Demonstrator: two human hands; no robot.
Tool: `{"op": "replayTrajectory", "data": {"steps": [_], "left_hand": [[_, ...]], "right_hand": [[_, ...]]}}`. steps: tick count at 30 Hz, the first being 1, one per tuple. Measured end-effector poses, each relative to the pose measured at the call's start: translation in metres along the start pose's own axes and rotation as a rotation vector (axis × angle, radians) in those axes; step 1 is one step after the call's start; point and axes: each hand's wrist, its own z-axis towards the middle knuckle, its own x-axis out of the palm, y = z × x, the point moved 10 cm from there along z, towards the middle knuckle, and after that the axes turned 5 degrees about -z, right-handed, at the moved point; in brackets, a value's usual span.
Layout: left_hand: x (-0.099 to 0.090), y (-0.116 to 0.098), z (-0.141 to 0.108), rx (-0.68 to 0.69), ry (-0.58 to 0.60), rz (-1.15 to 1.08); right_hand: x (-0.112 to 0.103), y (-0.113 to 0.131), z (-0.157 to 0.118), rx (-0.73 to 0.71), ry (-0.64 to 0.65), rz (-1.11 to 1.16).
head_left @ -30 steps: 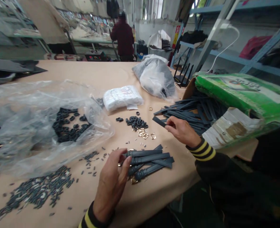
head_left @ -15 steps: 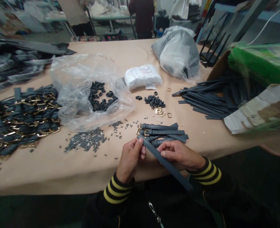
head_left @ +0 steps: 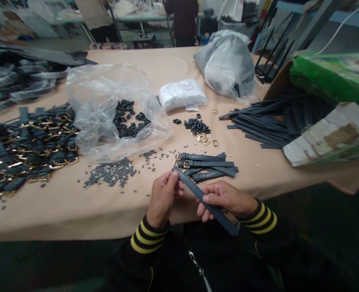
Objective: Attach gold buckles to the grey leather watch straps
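A dark strap (head_left: pixel 192 187) slants down to the right between my hands, over the table's front edge. My left hand (head_left: pixel 164 194) pinches its upper end between thumb and fingers. Farther down the strap, my right hand (head_left: pixel 223 198) is closed on it, thumb on top. Just beyond my hands lie several buckled straps (head_left: pixel 209 164) with gold buckles at their left ends. Behind them are a small heap of dark loops (head_left: pixel 197 126) and a few loose gold buckles (head_left: pixel 204 140). Many tiny dark pieces (head_left: pixel 110 172) are spread to the left of my left hand.
Buckled straps (head_left: pixel 30 146) are piled at the left. An open clear bag (head_left: pixel 100 117) holds dark loops. Behind are a white packet (head_left: pixel 182 95) and a full plastic bag (head_left: pixel 228 67). Loose strips (head_left: pixel 264 125) spill from a box (head_left: pixel 328 134) at the right. Two people stand in the background.
My right hand has closed on the strap, its fingers now under it and thumb on top. The strap's lower end has risen a little. The view has shifted slightly.
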Motion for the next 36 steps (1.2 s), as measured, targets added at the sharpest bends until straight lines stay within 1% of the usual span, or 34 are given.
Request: {"op": "replayTrajectory", "data": {"steps": [1, 2, 4, 6, 7, 8, 9, 10, 14, 18, 20, 21, 22, 24, 25, 26, 27, 29, 30, 31, 32, 33, 34, 36], "left_hand": [[0.002, -0.002, -0.001, 0.011, 0.004, -0.010], [0.006, -0.003, -0.004, 0.014, 0.018, -0.025], [0.020, 0.002, -0.011, -0.038, 0.097, -0.053], [0.042, 0.017, -0.024, -0.181, 0.248, -0.079], [0.052, 0.026, -0.032, -0.263, 0.320, -0.098], [0.058, 0.033, -0.039, -0.333, 0.368, -0.121], [0.061, 0.038, -0.043, -0.376, 0.381, -0.150], [0.060, 0.040, -0.045, -0.389, 0.364, -0.179], [0.045, 0.034, -0.034, -0.290, 0.218, -0.233], [0.041, 0.033, -0.028, -0.263, 0.161, -0.184], [0.038, 0.032, -0.026, -0.243, 0.134, -0.163], [0.037, 0.031, -0.025, -0.231, 0.125, -0.157], [0.035, 0.030, -0.024, -0.219, 0.117, -0.151], [0.030, 0.029, -0.023, -0.209, 0.116, -0.133], [0.029, 0.028, -0.022, -0.210, 0.124, -0.122], [0.028, 0.027, -0.022, -0.210, 0.137, -0.110], [0.028, 0.026, -0.021, -0.207, 0.155, -0.099], [0.029, 0.023, -0.021, -0.206, 0.197, -0.083], [0.030, 0.022, -0.022, -0.209, 0.217, -0.075], [0.031, 0.021, -0.022, -0.213, 0.233, -0.064], [0.032, 0.021, -0.022, -0.216, 0.244, -0.051], [0.032, 0.021, -0.022, -0.214, 0.249, -0.034], [0.031, 0.020, -0.022, -0.206, 0.248, -0.013], [0.028, 0.019, -0.020, -0.171, 0.232, 0.031]], "right_hand": [[-0.001, 0.006, 0.000, -0.040, -0.036, 0.015], [-0.006, 0.014, -0.001, -0.101, -0.103, 0.036], [-0.025, 0.034, -0.008, -0.259, -0.307, 0.098], [-0.044, 0.048, -0.019, -0.382, -0.497, 0.144], [-0.050, 0.051, -0.023, -0.414, -0.565, 0.153], [-0.056, 0.053, -0.027, -0.436, -0.615, 0.153], [-0.059, 0.052, -0.030, -0.446, -0.642, 0.147], [-0.060, 0.051, -0.032, -0.447, -0.651, 0.142], [-0.060, 0.036, -0.037, -0.424, -0.637, 0.155], [-0.060, 0.021, -0.042, -0.407, -0.634, 0.200], [-0.057, 0.018, -0.044, -0.380, -0.595, 0.164], [-0.052, 0.015, -0.044, -0.334, -0.546, 0.110], [-0.044, 0.013, -0.044, -0.265, -0.468, 0.021], [-0.022, 0.007, -0.047, -0.108, -0.273, -0.240], [-0.013, 0.008, -0.051, -0.066, -0.201, -0.391], [-0.009, 0.017, -0.056, -0.083, -0.199, -0.532], [-0.010, 0.033, -0.062, -0.157, -0.267, -0.659], [-0.013, 0.071, -0.075, -0.365, -0.503, -0.883], [-0.013, 0.083, -0.077, -0.433, -0.590, -0.974], [-0.012, 0.087, -0.074, -0.449, -0.618, -1.043], [-0.011, 0.083, -0.064, -0.417, -0.589, -1.072], [-0.012, 0.073, -0.051, -0.355, -0.516, -1.048], [-0.012, 0.060, -0.039, -0.292, -0.430, -0.971], [-0.011, 0.035, -0.020, -0.205, -0.284, -0.716]]}}
